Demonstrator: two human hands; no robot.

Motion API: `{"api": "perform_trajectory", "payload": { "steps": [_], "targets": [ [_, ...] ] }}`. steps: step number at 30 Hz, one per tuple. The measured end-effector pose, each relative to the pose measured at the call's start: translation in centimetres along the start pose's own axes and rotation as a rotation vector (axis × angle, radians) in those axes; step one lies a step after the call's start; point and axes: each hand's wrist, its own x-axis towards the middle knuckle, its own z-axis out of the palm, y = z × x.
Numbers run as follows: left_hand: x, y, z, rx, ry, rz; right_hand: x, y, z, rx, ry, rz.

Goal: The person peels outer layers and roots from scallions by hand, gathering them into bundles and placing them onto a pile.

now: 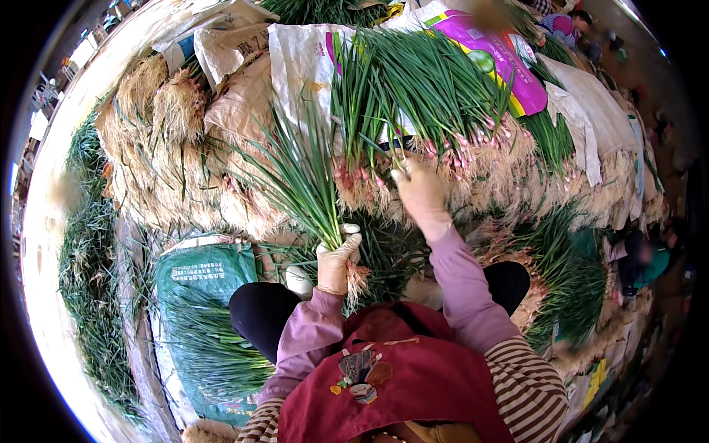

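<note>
My left hand, in a pale thin glove, is closed around a bunch of spring onions. Their green leaves fan up and to the left, and the pale roots hang below my fist. Farther forward and to the right, my gloved right hand pinches what looks like a single spring onion at the near edge of a heap. That heap of spring onions lies with leaves pointing away and pinkish bulbs and stringy roots toward me. My fingers partly cover the pinched stalk.
Stacked rooted bundles stand at the far left under beige sacks. A purple printed sack lies beyond the heap. At my left, more spring onions rest on a green sack; another pile is right. People sit at the far right.
</note>
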Motion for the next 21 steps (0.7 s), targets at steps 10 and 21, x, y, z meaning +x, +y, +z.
{"api": "perform_trajectory", "payload": {
  "steps": [10,21],
  "targets": [
    [0.5,-1.0,1.5,0.102,-0.007,-0.070,-7.1,3.1,1.5,0.396,-0.301,-0.359],
    [0.0,-2.8,1.1,0.329,-0.039,-0.125,-6.2,3.3,3.1,0.853,-0.455,0.177]
  ]
}}
